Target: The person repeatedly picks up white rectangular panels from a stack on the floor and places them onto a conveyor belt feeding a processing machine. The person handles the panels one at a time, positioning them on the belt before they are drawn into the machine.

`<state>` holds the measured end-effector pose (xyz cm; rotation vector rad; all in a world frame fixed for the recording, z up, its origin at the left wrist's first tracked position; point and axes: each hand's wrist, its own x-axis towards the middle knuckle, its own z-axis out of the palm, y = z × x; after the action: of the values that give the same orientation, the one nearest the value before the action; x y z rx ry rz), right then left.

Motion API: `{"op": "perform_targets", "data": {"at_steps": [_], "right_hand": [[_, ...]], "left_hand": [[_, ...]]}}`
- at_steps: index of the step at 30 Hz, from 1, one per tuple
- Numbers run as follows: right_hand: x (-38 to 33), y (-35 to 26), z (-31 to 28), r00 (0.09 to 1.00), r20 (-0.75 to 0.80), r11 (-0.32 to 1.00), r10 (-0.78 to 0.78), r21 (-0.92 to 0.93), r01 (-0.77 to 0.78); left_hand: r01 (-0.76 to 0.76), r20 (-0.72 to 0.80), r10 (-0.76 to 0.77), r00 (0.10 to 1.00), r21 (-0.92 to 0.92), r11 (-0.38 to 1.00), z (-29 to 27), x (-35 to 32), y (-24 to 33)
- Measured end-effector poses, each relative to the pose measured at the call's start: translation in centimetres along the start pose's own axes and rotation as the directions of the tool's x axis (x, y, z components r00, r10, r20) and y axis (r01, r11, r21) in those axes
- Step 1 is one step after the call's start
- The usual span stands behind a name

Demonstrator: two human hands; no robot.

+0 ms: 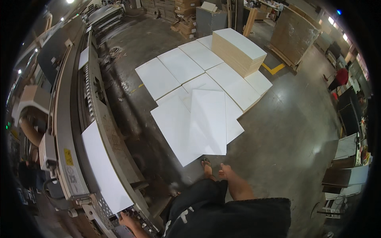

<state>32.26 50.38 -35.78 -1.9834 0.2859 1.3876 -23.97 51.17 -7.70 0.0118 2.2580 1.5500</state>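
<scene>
Head view: nearest, the left hand [127,221] is at the near edge of a white panel [104,168]; I cannot tell whether its fingers are clamped on it. The panel is flat, smooth and plain, its outline bowed by the lens, and lies lengthwise at the machine's near end, between the long beam [65,119] and the outer rail [113,152]. The right hand [225,171] hangs over the floor, seemingly empty, fingers slightly apart. Just beyond it, overlapping white boards [208,119] cover a patch of grey concrete floor [285,131], the nearest ones set askew. On their far right corner stands a tall stack [238,49], white on top with tan edges. Farther along the machine lies another white panel [83,58]. Behind the stack are a yellow floor marking [274,69], a large brown board [295,37] and piled cartons [186,18].
</scene>
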Motion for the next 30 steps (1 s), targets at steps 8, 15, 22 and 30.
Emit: {"op": "perform_targets", "data": {"at_steps": [8, 15, 22, 30], "right_hand": [[10.8, -4.6, 1.8, 0.975, 0.011, 0.89, 0.22, 0.407, -0.205], [10.6, -9.4, 2.2, 0.952, 0.054, 0.839, 0.302, 0.459, -0.292], [10.8, -7.4, 1.1, 0.955, 0.072, 0.918, 0.288, 0.263, -0.297], [7.0, -8.7, -0.7, 0.957, 0.15, 0.938, 0.247, 0.212, -0.275]], "left_hand": [[-0.573, 0.493, 0.401, 0.772, 0.269, 0.774, 5.4, -13.9, -3.5], [-0.608, 0.742, 0.076, 0.666, 0.481, 0.632, 8.4, -23.8, -1.3], [-0.459, 0.718, 0.001, 0.696, 0.444, 0.77, 10.6, -24.5, -3.1], [0.276, 0.743, -0.622, 0.247, 0.561, 0.78, 23.8, -24.0, -13.0]]}}
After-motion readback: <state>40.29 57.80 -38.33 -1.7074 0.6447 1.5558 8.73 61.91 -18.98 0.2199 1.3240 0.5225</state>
